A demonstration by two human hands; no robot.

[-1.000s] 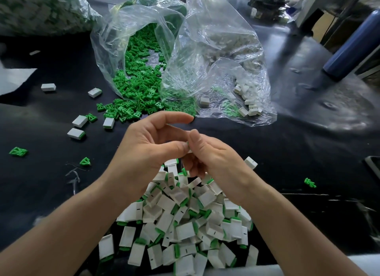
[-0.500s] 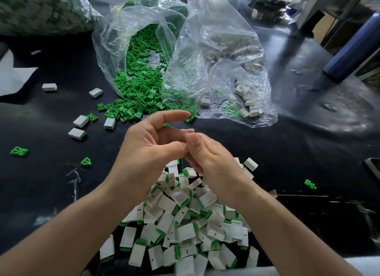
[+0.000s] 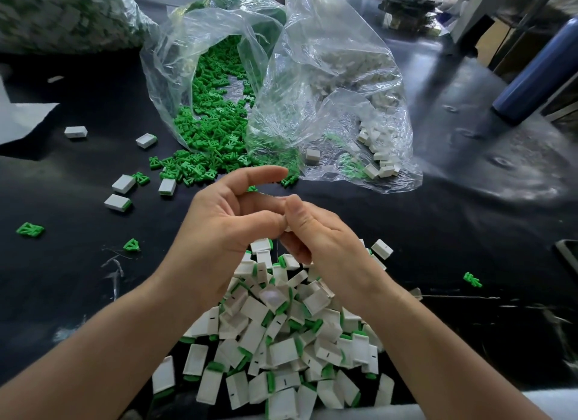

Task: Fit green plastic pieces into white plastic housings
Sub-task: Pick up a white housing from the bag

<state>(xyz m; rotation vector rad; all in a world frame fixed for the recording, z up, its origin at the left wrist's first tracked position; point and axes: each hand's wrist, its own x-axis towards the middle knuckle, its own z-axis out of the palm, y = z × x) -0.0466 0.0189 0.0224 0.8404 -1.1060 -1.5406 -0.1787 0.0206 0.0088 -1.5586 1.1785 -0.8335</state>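
Nearest the person, a pile of fitted housings (image 3: 281,350), white with green ends, is lying on the black bench (image 3: 453,231). Just above it the two hands are meeting: the left hand (image 3: 219,231) is pressing its thumb and a bent finger against the right hand (image 3: 325,244) while its index finger is sticking out straight. The right fingers (image 3: 297,253) are curling inward with the thumb pointing up. Both hands are pinching a white housing (image 3: 286,229) between them, only a sliver of which is showing, and whether a green piece is sitting in it cannot be told. Farther left, loose housings (image 3: 123,183) and a stray green piece (image 3: 29,229) are lying apart on the bench. Beyond the hands, a clear bag (image 3: 175,84) is spilling green pieces (image 3: 215,131) onto the bench, and just beside it on the right a second clear bag (image 3: 328,75) is holding empty white housings (image 3: 375,150). A blue cylinder (image 3: 538,72) is leaning at the far right.
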